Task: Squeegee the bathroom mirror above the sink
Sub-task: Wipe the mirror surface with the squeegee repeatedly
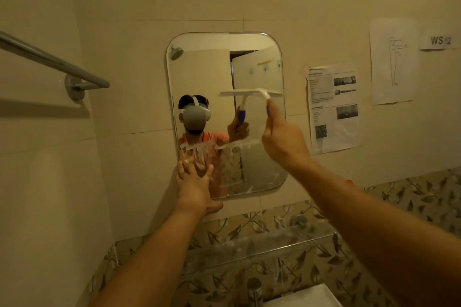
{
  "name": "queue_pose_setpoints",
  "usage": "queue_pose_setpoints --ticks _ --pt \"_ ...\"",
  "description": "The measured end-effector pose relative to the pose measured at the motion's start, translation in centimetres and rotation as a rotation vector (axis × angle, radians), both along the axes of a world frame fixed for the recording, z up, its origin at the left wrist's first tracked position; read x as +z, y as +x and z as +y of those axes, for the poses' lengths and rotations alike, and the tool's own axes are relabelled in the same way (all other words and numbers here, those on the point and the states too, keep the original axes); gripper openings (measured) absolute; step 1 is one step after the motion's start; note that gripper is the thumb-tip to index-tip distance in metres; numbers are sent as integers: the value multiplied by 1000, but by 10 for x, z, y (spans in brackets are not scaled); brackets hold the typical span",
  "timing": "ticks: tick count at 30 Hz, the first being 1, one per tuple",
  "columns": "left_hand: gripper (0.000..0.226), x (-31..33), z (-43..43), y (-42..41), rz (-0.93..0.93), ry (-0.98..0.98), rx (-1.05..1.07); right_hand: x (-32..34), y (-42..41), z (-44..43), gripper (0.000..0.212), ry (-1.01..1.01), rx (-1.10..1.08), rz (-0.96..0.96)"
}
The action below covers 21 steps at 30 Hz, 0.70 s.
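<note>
A rounded rectangular mirror [204, 72] hangs on the beige tiled wall. My right hand [284, 142] grips the blue handle of a white squeegee [252, 93], whose blade lies flat across the mirror's right half at mid height. Below the blade a band of white foam [199, 148] runs and drips over the lower glass. My left hand [193, 182] presses flat against the mirror's lower left edge, fingers spread. The upper glass looks clean and reflects a person wearing a headset.
A metal towel bar [50, 62] juts from the left wall. Paper sheets [334, 107] are taped right of the mirror. Under the mirror sit a glass shelf [262, 244], a tap [254, 289] and the white sink corner [306, 296].
</note>
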<state>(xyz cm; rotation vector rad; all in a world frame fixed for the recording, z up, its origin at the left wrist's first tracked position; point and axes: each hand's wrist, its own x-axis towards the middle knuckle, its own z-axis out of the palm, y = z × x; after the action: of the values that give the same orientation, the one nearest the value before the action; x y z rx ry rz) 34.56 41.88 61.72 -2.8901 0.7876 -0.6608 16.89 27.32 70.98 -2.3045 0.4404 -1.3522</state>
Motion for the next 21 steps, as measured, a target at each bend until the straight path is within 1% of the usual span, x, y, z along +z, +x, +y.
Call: queue_pose_setpoints --ticks 5,7,10,16,21 --pt "117 -2 -2 2 -11 -11 -4 76 3 -35 57 -96 -77 -47" --pt "117 -4 -3 3 -36 7 7 97 4 -39 58 -127 -88 -35" --pt "117 -5 -5 6 -23 -12 3 114 13 -39 64 -169 -94 1" --pt "114 -6 -4 10 -30 -11 5 106 21 -38 73 -151 -100 42" --pt "114 -3 -6 5 5 -6 26 55 9 -38 70 -84 -60 103"
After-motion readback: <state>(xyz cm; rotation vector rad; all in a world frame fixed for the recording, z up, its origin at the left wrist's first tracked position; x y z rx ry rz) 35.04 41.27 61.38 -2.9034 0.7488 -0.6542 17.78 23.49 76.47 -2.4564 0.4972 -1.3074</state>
